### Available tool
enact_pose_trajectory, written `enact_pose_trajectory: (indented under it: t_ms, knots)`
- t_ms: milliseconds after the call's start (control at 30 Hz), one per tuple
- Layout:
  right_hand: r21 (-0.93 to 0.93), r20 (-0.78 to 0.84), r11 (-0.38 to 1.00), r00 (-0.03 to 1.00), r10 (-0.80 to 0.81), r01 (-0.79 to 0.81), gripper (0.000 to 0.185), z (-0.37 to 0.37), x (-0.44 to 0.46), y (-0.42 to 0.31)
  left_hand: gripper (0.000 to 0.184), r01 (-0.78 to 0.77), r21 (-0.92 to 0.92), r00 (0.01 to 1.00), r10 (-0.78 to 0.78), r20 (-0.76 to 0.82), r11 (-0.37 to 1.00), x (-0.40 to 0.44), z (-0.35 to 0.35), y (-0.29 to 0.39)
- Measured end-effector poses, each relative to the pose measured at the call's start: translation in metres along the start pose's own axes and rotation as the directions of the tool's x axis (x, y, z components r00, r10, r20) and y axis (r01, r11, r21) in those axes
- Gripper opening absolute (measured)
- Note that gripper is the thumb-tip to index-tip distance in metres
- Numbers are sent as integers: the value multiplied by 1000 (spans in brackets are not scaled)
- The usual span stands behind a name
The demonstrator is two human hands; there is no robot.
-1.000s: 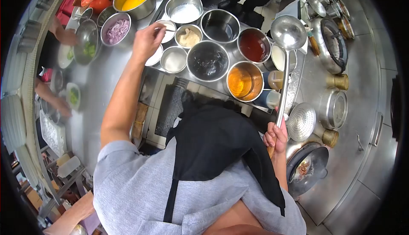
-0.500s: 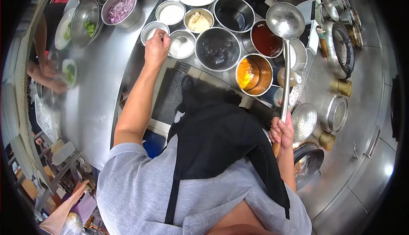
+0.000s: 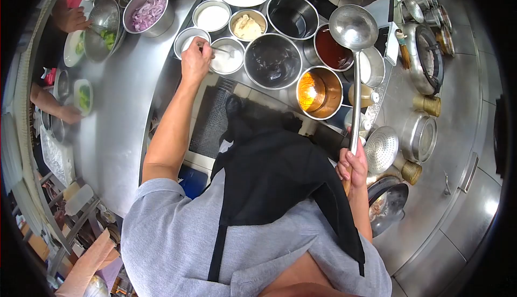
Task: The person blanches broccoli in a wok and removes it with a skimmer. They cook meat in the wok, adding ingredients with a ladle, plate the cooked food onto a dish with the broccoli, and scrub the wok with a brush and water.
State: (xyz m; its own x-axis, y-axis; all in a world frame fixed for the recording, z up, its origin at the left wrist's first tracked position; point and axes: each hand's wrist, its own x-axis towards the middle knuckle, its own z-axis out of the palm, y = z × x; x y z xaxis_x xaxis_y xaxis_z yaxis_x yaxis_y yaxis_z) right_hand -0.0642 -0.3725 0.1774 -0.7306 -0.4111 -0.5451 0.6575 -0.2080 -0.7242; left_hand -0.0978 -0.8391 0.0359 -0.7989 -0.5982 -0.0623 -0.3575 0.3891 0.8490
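My left hand [image 3: 196,59] is closed around the handle of a small metal spoon [image 3: 221,51]. The spoon reaches into a round metal container of white powder [image 3: 227,64]. Under the same hand sits another small container of white contents [image 3: 186,43], partly covered by my fingers. My right hand [image 3: 352,166] grips the wooden end of a long-handled ladle [image 3: 356,98]. Its metal bowl [image 3: 353,26] is held above a pot of dark red sauce [image 3: 332,54], partly hiding it. A pot of orange-yellow liquid [image 3: 312,89] stands left of the ladle's shaft.
Nearby are containers of pale paste [image 3: 249,26] and dark liquid [image 3: 273,63]. A bowl of sliced red onion [image 3: 148,14] stands on the steel counter [image 3: 116,108]. At left, a co-worker's hands [image 3: 72,19] are by a strainer and a dish of greens [image 3: 83,96]. A perforated skimmer [image 3: 381,149] and wok [image 3: 389,203] lie right.
A co-worker's hand has moved up to the strainer, while the other stays near the dish of greens. My hands keep their holds; the whole view shifts slightly left.
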Motion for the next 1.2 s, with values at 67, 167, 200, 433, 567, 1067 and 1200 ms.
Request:
enact_pose_trajectory:
  t_ms: [67, 167, 200, 433, 567, 1067, 1200]
  knots:
    - [-8, 5, 1000, 1000, -2, 2, 71, 1, 0, 0, 19, 76, -130, 997, -77, -9, 989, 3, -1, -14]
    - [-29, 15, 1000, 1000, 4, -4, 71, 1, -3, -3, 19, 173, -276, 983, -183, -10, 945, 3, -9, -26]
    - [-41, 20, 999, 1000, 13, -12, 72, 1, -4, -3, 20, 198, -384, 975, -221, -15, 902, 2, -10, -32]
    - [-102, 33, 990, 994, 105, -101, 75, 13, -17, -20, 19, 255, -616, 949, -316, 10, 745, -13, -27, -50]
    - [-192, -73, 953, 972, 223, -233, 81, 28, -29, -36, 21, 214, -625, 956, -293, -24, 751, -25, -45, -27]
    - [-325, -57, 881, 937, 345, -344, 89, 54, -39, -33, 20, -80, 113, 926, 115, -359, 990, 46, -48, 30]
    - [-325, -48, 905, 961, 274, -275, 89, 45, -40, -16, 21, -147, 197, 902, 213, -375, 969, 86, -27, -10]
